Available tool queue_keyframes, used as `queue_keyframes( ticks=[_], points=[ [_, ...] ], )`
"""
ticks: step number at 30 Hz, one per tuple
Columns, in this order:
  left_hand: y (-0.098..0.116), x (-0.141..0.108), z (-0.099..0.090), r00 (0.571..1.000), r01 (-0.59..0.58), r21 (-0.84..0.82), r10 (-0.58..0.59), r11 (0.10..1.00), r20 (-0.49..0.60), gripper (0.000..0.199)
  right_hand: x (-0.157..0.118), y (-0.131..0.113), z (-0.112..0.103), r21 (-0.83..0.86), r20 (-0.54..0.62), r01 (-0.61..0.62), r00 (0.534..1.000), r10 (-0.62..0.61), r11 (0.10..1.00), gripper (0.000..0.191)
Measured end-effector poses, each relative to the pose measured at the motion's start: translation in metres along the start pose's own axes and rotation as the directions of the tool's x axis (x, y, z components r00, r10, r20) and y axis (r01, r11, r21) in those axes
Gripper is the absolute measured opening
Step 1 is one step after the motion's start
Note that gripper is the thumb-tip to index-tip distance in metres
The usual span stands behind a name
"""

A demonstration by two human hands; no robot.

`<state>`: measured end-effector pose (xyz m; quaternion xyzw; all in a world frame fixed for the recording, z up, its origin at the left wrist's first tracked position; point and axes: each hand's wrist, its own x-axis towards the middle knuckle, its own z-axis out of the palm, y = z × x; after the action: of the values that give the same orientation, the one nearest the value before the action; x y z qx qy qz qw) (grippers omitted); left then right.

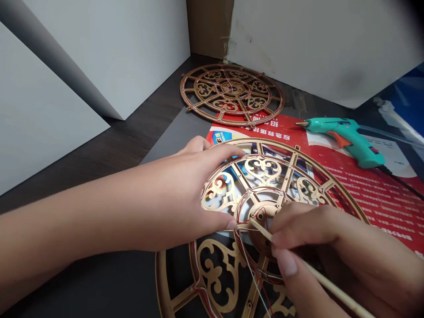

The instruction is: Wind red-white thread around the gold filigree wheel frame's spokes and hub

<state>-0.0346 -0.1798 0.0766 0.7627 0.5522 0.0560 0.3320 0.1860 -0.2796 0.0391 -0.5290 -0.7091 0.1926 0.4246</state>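
A gold ornamental wheel frame [261, 170] with scrollwork between its spokes lies in front of me, red and white wires [247, 258] running along its rings. My left hand [198, 185] steadies this frame from the left: the index finger reaches over the upper rings, and the thumb presses near the inner ring by the wires. Its other fingers are mostly hidden. Pinched between thumb and fingers of my right hand [318, 247] is a thin wooden stick [331, 285]. The stick's tip touches or nearly touches the wires beside the hub [260, 216].
A second, similar wheel frame [232, 95] lies farther back. To the right, a teal glue gun [347, 137] rests on a red and white printed sheet [361, 203]. White panels [109, 48] stand at the left, another white box-like surface [318, 53] behind.
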Motion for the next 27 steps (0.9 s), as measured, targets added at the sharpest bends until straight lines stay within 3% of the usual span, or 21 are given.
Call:
queue_keyframes(
  ticks=[3, 5, 9, 15, 20, 24, 27],
  points=[
    [-0.008, 0.003, -0.001, 0.998, -0.067, 0.014, 0.066, 0.998, 0.018, 0.094, 0.009, 0.004, -0.004, -0.021, 0.057, 0.111, 0.992, -0.110, 0.994, 0.010],
    [-0.012, 0.004, -0.001, 0.995, -0.104, 0.013, 0.104, 0.994, 0.012, 0.094, 0.016, 0.011, -0.004, 0.062, 0.159, 0.191, 0.967, -0.199, 0.980, 0.015],
    [-0.009, 0.001, 0.002, 0.994, -0.109, 0.007, 0.109, 0.994, -0.009, 0.094, 0.022, 0.015, -0.002, 0.046, 0.187, 0.235, 0.953, -0.239, 0.971, 0.025],
    [0.002, -0.005, 0.013, 0.992, -0.043, 0.011, 0.044, 0.999, -0.117, 0.096, 0.023, 0.007, 0.002, -0.061, 0.210, 0.156, 0.968, -0.140, 0.986, 0.031],
    [0.003, -0.004, 0.016, 0.990, -0.041, -0.006, 0.040, 0.999, -0.138, 0.098, 0.030, 0.005, 0.005, -0.076, 0.217, 0.059, 0.975, -0.042, 0.995, 0.029],
    [0.001, -0.002, 0.012, 0.995, -0.029, 0.006, 0.029, 1.000, -0.095, 0.098, 0.033, 0.002, 0.003, 0.064, 0.233, -0.077, 0.971, 0.061, 0.995, 0.028],
    [0.000, -0.001, 0.009, 0.996, -0.042, -0.002, 0.041, 0.999, -0.073, 0.102, 0.028, 0.005, -0.005, 0.167, 0.128, -0.118, 0.987, 0.097, 0.979, 0.015]
  ],
)
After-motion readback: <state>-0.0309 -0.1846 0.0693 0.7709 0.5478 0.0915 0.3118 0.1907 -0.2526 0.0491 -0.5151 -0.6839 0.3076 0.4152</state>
